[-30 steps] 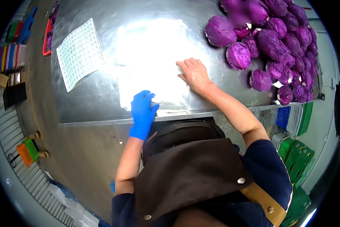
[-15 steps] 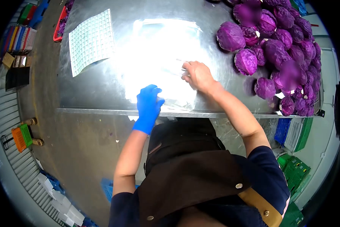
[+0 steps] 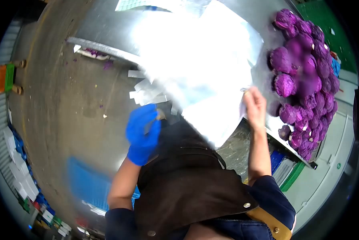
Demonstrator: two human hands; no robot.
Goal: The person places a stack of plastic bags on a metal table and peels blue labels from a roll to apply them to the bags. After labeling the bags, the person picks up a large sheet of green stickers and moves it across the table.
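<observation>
My right hand pinches the edge of a large thin plastic bag, glaring white in the light. Its lower corner hangs past the table's front edge, over my apron. Bright glare hides much of the bag's outline and the table under it. My left hand, in a blue glove, is off the table in front of the apron. Its fingers are half curled with a gap to the thumb. A small beige spot shows at its fingertips, too blurred to name. Pale strips hang or lie just beyond it, below the table edge.
Many red cabbages are heaped along the right of the metal table. A pale grid-patterned sheet lies at its far side. A blue crate stands on the floor at left; more crates are under the table at right.
My right hand has lifted the plastic bag off the table and moved right. My left hand has come off the table edge, down and left. The view has turned.
</observation>
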